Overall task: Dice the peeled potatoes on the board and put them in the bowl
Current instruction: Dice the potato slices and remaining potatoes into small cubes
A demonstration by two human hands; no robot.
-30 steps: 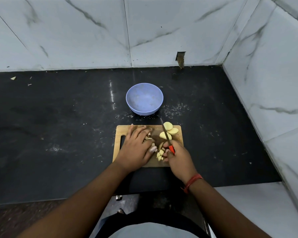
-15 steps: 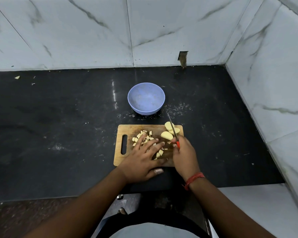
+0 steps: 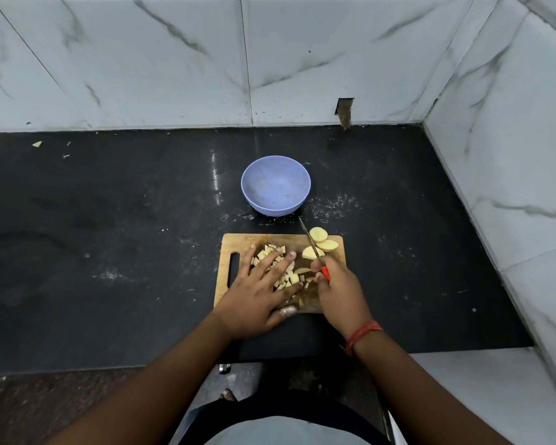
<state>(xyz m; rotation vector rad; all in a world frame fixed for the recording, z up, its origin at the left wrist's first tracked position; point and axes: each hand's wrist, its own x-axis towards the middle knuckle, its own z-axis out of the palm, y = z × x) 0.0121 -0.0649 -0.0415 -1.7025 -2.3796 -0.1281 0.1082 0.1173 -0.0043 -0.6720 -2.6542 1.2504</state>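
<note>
A wooden cutting board [image 3: 260,242] lies on the black counter [image 3: 109,220] with its long axis running left to right and its handle slot at the left end. The knife [image 3: 312,248] slants across the board's right part, its blade tip pointing away from the person and slightly left, toward the blue bowl [image 3: 275,186], which stands just beyond the board's far edge. The right hand [image 3: 339,289] grips the knife's red handle, fingers curled round it; most of the handle is hidden inside the fist. The left hand [image 3: 259,292] lies flat with straight, spread fingers over the diced potato pieces [image 3: 289,277] at the board's middle, covering part of the pile, so its full extent cannot be made out. Three larger potato slices [image 3: 321,240] lie at the board's far right corner, on both sides of the blade and beyond the right hand's fingers. The nearest of them touches the blade, though whether the edge is cutting into it is hard to tell. An orange thread band [image 3: 363,335] circles the right wrist. The bowl's inside shows no potato.
</note>
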